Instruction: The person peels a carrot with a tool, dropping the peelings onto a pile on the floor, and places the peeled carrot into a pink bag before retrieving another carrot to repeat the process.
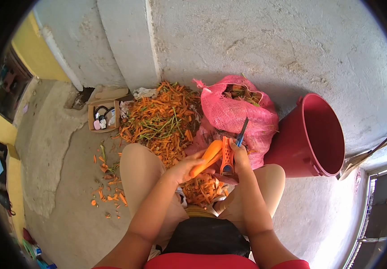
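Note:
My left hand (185, 169) is closed around the lower part of a smooth orange carrot (209, 157), which tilts up to the right between my knees. Close beside the carrot, my right hand (241, 158) grips an orange vegetable peeler (227, 153) with a slotted body. A knife (244, 128) with a blue handle and dark blade also sticks up from that hand, pointing away from me. Below both hands lie orange peelings (204, 190) on the floor between my feet.
A large heap of carrot peelings and green stems (157, 123) lies against the wall. Right of it stand a pink mesh sack (243, 112) filled with scraps and a dark red bucket (292, 143). A small cardboard box (104, 127) sits left. Carrot bits (113, 197) dot the floor.

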The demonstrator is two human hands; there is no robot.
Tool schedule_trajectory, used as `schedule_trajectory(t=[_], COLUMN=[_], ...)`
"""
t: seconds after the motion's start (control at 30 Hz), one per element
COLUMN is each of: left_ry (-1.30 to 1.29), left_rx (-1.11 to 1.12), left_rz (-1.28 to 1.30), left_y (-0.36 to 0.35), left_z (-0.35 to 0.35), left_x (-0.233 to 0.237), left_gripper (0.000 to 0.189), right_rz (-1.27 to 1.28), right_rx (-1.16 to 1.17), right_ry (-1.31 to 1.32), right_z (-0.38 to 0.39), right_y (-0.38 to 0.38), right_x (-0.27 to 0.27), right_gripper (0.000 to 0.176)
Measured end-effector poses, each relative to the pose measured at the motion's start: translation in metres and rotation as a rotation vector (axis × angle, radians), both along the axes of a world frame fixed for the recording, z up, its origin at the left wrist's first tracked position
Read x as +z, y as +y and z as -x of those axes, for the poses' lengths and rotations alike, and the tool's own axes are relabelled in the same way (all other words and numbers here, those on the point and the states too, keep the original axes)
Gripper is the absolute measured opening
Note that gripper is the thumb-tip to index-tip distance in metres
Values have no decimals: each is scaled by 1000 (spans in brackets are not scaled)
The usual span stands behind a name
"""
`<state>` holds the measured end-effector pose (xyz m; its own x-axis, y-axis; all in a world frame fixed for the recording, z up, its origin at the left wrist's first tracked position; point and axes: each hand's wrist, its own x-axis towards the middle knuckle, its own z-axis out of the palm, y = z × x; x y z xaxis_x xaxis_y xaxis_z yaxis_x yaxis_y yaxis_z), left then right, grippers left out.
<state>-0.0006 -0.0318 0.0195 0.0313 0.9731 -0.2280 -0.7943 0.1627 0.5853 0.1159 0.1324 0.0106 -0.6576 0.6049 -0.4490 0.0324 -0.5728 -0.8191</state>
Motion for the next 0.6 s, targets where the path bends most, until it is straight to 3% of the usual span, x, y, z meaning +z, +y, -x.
schedule_trajectory(t=[0.03, 0.23, 0.33, 0.43, 0.6], left_ry=[29, -83, -62, 5, -48], left_rx=[-26, -14, 55, 196, 238], left_rz=[123, 210, 248, 353, 375], left_y=[-1, -2, -1, 3, 2], left_z=[-1, -4, -7, -6, 1], left_x=[-7, -15, -22, -18, -26], left_gripper=[52, 43, 37, 35, 38], right_rz=[-61, -551, -1122, -1168, -1172], right_rx=[-13, 81, 212, 491, 758], right_ry=[-44, -375, -764, -844, -851], right_z=[1, -1, -8, -13, -21], right_y=[1, 6, -7, -29, -46], right_x=[-2, -15, 7, 20, 12], right_gripper=[19, 25, 26, 30, 23])
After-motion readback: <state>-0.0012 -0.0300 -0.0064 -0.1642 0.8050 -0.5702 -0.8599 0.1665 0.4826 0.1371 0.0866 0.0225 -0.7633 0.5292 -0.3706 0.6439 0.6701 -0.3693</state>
